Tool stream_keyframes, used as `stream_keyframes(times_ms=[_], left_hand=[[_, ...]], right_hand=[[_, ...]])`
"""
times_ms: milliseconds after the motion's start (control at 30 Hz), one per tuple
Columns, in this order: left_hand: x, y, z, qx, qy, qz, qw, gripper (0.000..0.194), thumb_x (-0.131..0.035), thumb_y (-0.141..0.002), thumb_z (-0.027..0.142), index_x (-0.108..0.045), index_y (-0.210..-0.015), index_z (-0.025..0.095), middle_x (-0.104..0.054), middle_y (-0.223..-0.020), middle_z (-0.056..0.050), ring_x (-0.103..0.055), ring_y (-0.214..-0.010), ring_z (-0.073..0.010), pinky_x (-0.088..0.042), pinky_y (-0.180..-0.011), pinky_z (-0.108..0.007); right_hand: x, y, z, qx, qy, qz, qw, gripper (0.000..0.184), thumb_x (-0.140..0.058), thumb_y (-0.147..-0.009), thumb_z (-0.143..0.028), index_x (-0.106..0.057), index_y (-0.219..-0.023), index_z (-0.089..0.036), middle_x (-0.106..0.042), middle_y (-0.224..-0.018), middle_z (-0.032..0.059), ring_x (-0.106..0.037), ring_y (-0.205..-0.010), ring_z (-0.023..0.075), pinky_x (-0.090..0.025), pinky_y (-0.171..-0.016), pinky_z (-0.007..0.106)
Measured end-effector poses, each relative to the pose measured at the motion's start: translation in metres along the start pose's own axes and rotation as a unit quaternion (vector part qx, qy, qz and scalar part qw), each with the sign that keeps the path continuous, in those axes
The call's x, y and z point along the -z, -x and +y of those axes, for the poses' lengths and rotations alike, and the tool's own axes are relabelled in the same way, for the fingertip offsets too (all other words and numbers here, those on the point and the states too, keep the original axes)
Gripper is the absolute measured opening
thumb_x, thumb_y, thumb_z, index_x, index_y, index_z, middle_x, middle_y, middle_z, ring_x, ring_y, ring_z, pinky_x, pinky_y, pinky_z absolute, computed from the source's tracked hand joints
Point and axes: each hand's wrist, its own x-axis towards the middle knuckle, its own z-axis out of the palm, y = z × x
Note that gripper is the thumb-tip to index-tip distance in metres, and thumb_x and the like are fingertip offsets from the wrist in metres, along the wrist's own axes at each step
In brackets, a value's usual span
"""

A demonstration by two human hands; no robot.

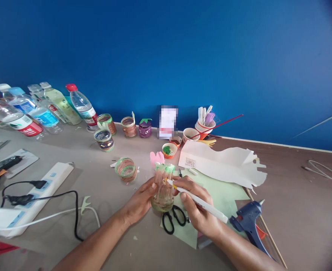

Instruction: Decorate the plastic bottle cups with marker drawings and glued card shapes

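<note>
My left hand (pixel 140 200) is closed around the side of a clear cup (pixel 163 195) painted brown and green, with pink paper ears (pixel 156 159) standing up at its rim. In my right hand (pixel 199 205) is a white marker (pixel 201 201) with a yellow tip end. Its tip meets the cup's front at a small yellowish round mark. Just below the cup, black-handled scissors (pixel 168 223) lie on pale green paper (pixel 182 236); their blades are hidden.
A painted cup (pixel 125 170) stands left of my hands, and several decorated cups stand behind. Bottles (pixel 82 107) line the wall at left, near a power strip (pixel 49 188). A blue glue gun (pixel 247 222) lies at right. Torn white paper (pixel 225 160) and paint cups (pixel 170 150) are further back.
</note>
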Motion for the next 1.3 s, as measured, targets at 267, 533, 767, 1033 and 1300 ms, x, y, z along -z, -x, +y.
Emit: stream_keyframes(times_ms=[267,533,767,1033,1300], left_hand=[[-0.0001,0.0015,-0.0034,-0.014,-0.003,0.021,1.000,0.042,-0.059,-0.092,0.041,-0.064,-0.130,0.024,-0.067,-0.129,-0.009,-0.056,-0.127,-0.0265,-0.037,-0.111,-0.041],[-0.0002,0.0015,-0.0028,-0.023,-0.018,0.014,0.999,0.041,-0.056,-0.094,0.041,-0.062,-0.131,0.024,-0.066,-0.132,-0.010,-0.057,-0.125,-0.0263,-0.041,-0.107,-0.040],[-0.0014,0.0010,-0.0015,-0.023,-0.030,0.027,0.999,0.041,-0.057,-0.093,0.043,-0.063,-0.130,0.024,-0.064,-0.134,-0.010,-0.054,-0.128,-0.0282,-0.038,-0.110,-0.043],[-0.0040,0.0012,0.0016,-0.030,-0.047,0.013,0.998,0.044,-0.057,-0.093,0.045,-0.062,-0.132,0.025,-0.063,-0.135,-0.011,-0.055,-0.128,-0.0296,-0.038,-0.110,-0.044],[-0.0018,0.0019,-0.0001,-0.032,-0.055,0.012,0.998,0.044,-0.056,-0.093,0.045,-0.061,-0.132,0.024,-0.063,-0.136,-0.010,-0.052,-0.131,-0.0307,-0.039,-0.109,-0.045]], right_hand=[[0.0006,0.0027,0.0051,-0.017,-0.010,0.000,1.000,0.025,-0.049,-0.098,-0.025,-0.064,-0.118,-0.026,-0.065,-0.084,0.0035,-0.062,-0.081,0.0175,-0.053,-0.085,0.038],[-0.0006,0.0027,0.0079,-0.015,-0.016,0.008,1.000,0.023,-0.048,-0.099,-0.026,-0.065,-0.114,-0.026,-0.065,-0.083,0.0035,-0.062,-0.081,0.0178,-0.054,-0.081,0.037],[-0.0004,0.0012,0.0066,-0.015,0.011,0.009,1.000,0.022,-0.048,-0.098,-0.027,-0.066,-0.111,-0.025,-0.066,-0.079,0.0039,-0.064,-0.080,0.0189,-0.055,-0.078,0.037],[-0.0008,0.0002,0.0037,-0.012,0.009,0.007,1.000,0.023,-0.048,-0.099,-0.027,-0.066,-0.112,-0.025,-0.066,-0.079,0.0039,-0.064,-0.080,0.0186,-0.056,-0.078,0.037],[-0.0007,0.0014,0.0052,-0.017,0.007,-0.001,1.000,0.025,-0.048,-0.098,-0.025,-0.066,-0.115,-0.025,-0.065,-0.080,0.0032,-0.062,-0.077,0.0176,-0.054,-0.084,0.040]])
